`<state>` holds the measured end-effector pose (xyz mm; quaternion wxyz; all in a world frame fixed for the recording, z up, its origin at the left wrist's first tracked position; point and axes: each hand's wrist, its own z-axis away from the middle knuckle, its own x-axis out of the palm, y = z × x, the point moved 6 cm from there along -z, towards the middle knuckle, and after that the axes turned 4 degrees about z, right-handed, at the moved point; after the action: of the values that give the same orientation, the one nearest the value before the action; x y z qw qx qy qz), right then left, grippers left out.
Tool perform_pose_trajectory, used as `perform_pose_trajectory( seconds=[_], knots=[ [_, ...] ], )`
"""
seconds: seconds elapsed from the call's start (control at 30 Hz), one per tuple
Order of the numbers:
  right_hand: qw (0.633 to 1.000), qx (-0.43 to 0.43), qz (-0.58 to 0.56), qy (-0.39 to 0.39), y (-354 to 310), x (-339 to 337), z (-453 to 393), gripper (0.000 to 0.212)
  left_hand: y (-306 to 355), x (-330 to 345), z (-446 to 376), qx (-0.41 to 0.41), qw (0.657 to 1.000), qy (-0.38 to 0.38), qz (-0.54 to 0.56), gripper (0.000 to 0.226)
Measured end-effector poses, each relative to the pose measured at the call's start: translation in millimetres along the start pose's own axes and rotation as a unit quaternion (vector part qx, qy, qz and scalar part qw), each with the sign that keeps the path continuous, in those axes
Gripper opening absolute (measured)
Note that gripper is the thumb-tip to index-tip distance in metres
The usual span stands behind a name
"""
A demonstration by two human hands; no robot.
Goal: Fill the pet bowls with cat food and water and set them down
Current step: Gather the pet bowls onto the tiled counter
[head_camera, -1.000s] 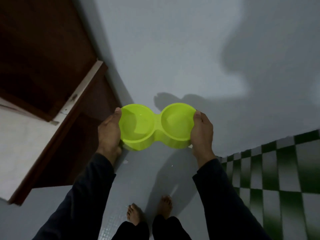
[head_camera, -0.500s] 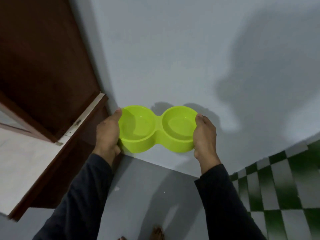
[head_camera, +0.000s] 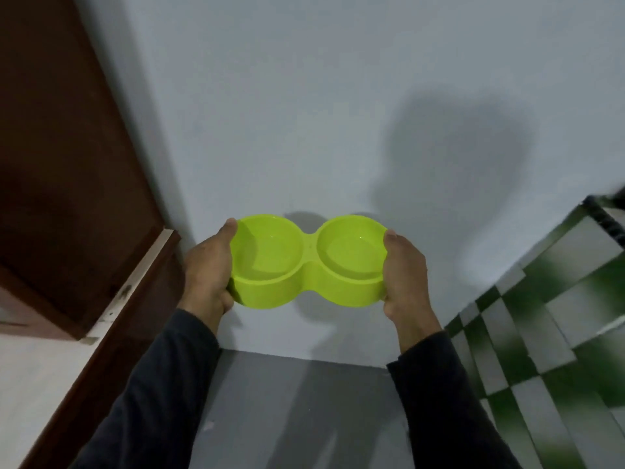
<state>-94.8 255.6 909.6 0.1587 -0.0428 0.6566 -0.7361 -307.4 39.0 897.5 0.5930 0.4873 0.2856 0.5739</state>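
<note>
At chest height before a pale grey wall [head_camera: 304, 96], a lime-green double pet bowl [head_camera: 308, 264] is held level in the air, clear of the grey floor [head_camera: 304, 401] below. No brand, label or legible writing is seen on the bowl or anywhere else. Both wells appear shiny and bare; no food is seen in them, and whether any water lies in them cannot be told.

Left hand [head_camera: 208, 270]: clamped on the left end of the bowl, thumb laid over the rim, fingers curled under the base and largely hidden. Right hand [head_camera: 404, 270]: clamped on the right end in the same manner, thumb on the rim, fingers wrapped below out of sight. The hands are kept apart by the bowl's full length. Both forearms are extended forward and covered by dark sleeves [head_camera: 152, 394] to the wrists.

Shadows of the bowl and of the person are cast on the wall. A dark brown wooden door [head_camera: 67, 147] with a pale edge is noted at left. Green-and-white chequered tiles [head_camera: 541, 333] are noted at right, somewhat blurred.
</note>
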Motion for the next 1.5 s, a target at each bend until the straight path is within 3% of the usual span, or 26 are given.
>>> perform_pose_trajectory(
  seconds=[0.1,0.27,0.4,0.67,0.97,1.07,1.17,1.37,1.5],
  knots=[
    [0.999,-0.002,-0.025,0.025,-7.7,-19.3,18.1,0.019,3.7,8.3,4.7,-0.011,0.999,-0.040,0.012,0.044],
    [0.995,0.013,-0.065,0.074,-10.3,-49.8,53.0,0.019,10.3,19.8,21.3,-0.024,0.996,-0.088,-0.013,0.017],
    [0.989,0.015,-0.084,0.118,-5.9,-78.3,84.7,0.021,11.0,31.8,41.9,-0.034,0.986,-0.160,-0.036,0.027],
    [0.970,0.024,-0.096,0.223,-4.7,-168.0,155.2,0.027,-11.0,71.8,113.8,-0.060,0.959,-0.272,-0.053,0.024],
    [0.933,0.020,-0.100,0.345,15.2,-282.5,260.5,0.021,-59.2,102.7,230.5,-0.073,0.924,-0.365,-0.086,0.036],
    [0.914,0.035,-0.118,0.386,33.9,-326.5,301.2,0.033,-80.3,105.0,278.3,-0.077,0.910,-0.395,-0.101,0.035],
    [0.899,0.046,-0.121,0.418,49.2,-364.3,351.6,0.016,-106.0,101.0,329.1,-0.086,0.892,-0.427,-0.119,0.031],
    [0.863,0.052,-0.136,0.483,77.7,-435.9,464.6,0.025,-154.6,80.5,443.2,-0.112,0.852,-0.490,-0.149,0.047],
    [0.840,0.064,-0.134,0.523,100.2,-480.2,542.6,0.022,-188.1,59.6,521.6,-0.139,0.814,-0.541,-0.159,0.032]
  ],
)
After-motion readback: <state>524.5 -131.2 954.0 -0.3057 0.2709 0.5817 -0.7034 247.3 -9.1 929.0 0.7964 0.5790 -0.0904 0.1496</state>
